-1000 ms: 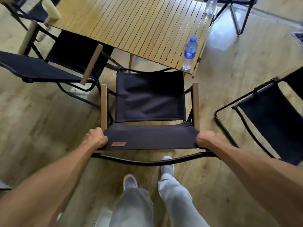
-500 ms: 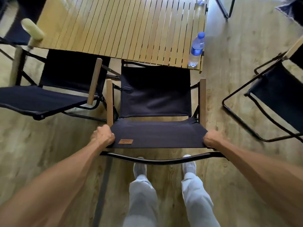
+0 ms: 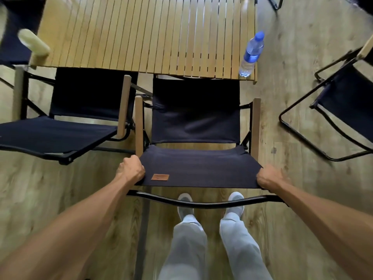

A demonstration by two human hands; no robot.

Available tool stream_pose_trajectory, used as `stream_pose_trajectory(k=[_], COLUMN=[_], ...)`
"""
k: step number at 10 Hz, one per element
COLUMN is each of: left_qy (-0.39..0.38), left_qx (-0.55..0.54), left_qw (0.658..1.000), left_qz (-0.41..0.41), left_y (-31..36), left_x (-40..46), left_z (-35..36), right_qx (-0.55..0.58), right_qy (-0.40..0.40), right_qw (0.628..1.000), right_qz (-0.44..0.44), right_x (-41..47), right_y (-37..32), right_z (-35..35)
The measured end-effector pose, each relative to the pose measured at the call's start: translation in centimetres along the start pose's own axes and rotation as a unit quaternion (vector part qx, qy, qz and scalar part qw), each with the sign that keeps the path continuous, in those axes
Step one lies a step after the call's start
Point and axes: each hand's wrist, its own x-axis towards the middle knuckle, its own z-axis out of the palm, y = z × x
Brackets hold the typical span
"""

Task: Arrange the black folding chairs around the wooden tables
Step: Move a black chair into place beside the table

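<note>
A black folding chair (image 3: 197, 164) with wooden armrests faces the slatted wooden table (image 3: 141, 33), its seat front tucked under the table's near edge. My left hand (image 3: 130, 168) grips the left top corner of its backrest. My right hand (image 3: 269, 177) grips the right top corner. A second black chair (image 3: 60, 126) stands directly to the left at the same table edge. A third black chair (image 3: 347, 110) stands apart on the right, angled away from the table.
A water bottle (image 3: 250, 55) with a blue cap stands on the table's near right corner. A pale rounded object (image 3: 33, 44) is at the table's left edge. My feet (image 3: 210, 203) are just behind the chair on the wood floor.
The chair has moved forward toward the table with both hands on it; its seat front now sits under the table edge, level with the left chair. I have stepped forward.
</note>
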Motion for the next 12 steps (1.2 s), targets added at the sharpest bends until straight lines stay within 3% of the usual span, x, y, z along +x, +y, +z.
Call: stream_pose_trajectory(k=[4,8,10,12], left_qy=[-0.007,0.028,0.027,0.023], left_qx=[0.024,0.032,0.051,0.052], left_qw=[0.999,0.998,0.996,0.996], left_qz=[0.021,0.05,0.064,0.07], left_y=[-2.3,-1.4,-1.0,-0.8], left_x=[1.1,0.0,-0.6,-0.5], left_z=[-0.7,-1.8,-1.8,-1.8], right_qx=[0.093,-0.002,-0.001,0.086], right_qy=[0.005,-0.027,-0.003,0.046], right_qw=[0.994,1.0,1.0,0.991], right_qz=[0.063,0.002,-0.008,0.093], right_x=[-2.2,-0.2,-1.0,-1.6], right_y=[-1.2,0.0,0.6,1.1], right_z=[3.0,2.0,1.9,3.8])
